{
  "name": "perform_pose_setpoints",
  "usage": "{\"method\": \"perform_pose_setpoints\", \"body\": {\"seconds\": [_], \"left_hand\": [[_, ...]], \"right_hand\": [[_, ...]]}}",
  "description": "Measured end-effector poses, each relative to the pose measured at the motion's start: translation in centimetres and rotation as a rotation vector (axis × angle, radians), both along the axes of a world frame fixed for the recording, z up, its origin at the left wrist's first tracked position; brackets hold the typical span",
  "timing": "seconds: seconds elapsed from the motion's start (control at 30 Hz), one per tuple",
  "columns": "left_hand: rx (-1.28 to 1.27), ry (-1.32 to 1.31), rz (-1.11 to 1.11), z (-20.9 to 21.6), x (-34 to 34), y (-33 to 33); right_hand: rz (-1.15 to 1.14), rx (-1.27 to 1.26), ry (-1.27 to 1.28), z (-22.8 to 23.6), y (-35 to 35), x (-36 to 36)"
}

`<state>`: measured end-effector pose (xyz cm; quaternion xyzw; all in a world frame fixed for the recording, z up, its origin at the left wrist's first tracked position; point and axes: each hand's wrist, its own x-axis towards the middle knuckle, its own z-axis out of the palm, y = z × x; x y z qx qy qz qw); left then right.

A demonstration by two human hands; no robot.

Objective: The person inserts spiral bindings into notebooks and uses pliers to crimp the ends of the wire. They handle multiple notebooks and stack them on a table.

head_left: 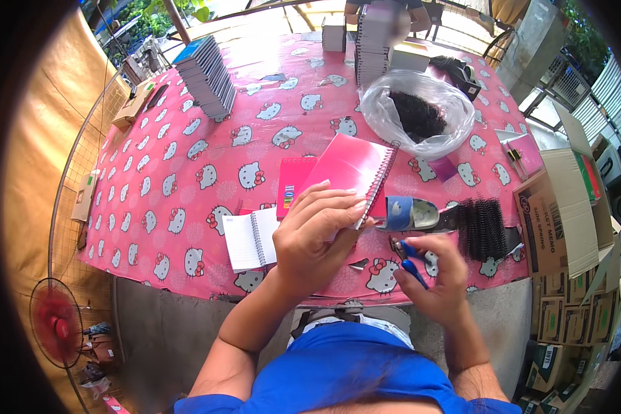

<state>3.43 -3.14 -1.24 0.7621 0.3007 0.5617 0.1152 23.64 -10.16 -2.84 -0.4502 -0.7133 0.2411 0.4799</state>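
Currently, I have the pink notebook [345,165] held at a slant over the near middle of the surface [214,200], its black coil [381,181] along the right edge. My left hand [310,231] pinches its lower end, fingers across the cover, thumb at the coil side. My right hand [440,279] is curled around blue-handled pliers [413,272], their tip near the coil's lower end; I can't tell whether it touches. Behind the left hand lies a second pink notebook [295,176] bearing a block of multicoloured lettering, partly covered; just beside it, an open notebook [240,241] shows lined pages. Farther right are loose black coils [481,228] and a cardboard box [548,221] printed in bold dark capitals. Below that, stacked boxes [555,317] carry similar dark print and small green labels.
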Motion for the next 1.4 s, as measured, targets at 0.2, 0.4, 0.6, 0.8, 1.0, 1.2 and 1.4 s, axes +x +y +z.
{"method": "perform_pose_setpoints", "body": {"seconds": [0.2, 0.4, 0.6, 0.8, 1.0, 1.2, 1.4], "left_hand": [[-0.007, -0.011, -0.012, 0.4, 0.4, 0.2], [0.022, -0.033, -0.015, 0.4, 0.0, 0.2], [0.021, -0.03, -0.02, 0.1, -0.1, 0.3], [0.017, -0.038, -0.025, -0.2, 0.1, 0.7], [0.143, -0.113, -0.053, -0.6, -0.5, 0.8], [-0.178, -1.018, 0.279, -1.7, -11.0, 2.3], [-0.274, -1.38, 0.326, -3.0, -19.8, -2.2]], "right_hand": [[0.03, 0.158, -0.218, 3.5, 1.7, -1.3], [0.019, 0.077, -0.064, 3.2, 1.7, -1.8], [-0.028, 0.078, -0.151, 3.5, 1.7, -1.9], [0.053, -0.114, 0.02, 3.6, 1.7, -2.1], [0.606, -0.868, 1.178, 0.1, 1.9, -2.8], [-0.167, -0.299, -0.357, -12.8, -1.3, 0.3], [0.284, -0.488, -0.248, -12.8, -2.6, -4.5]]}}
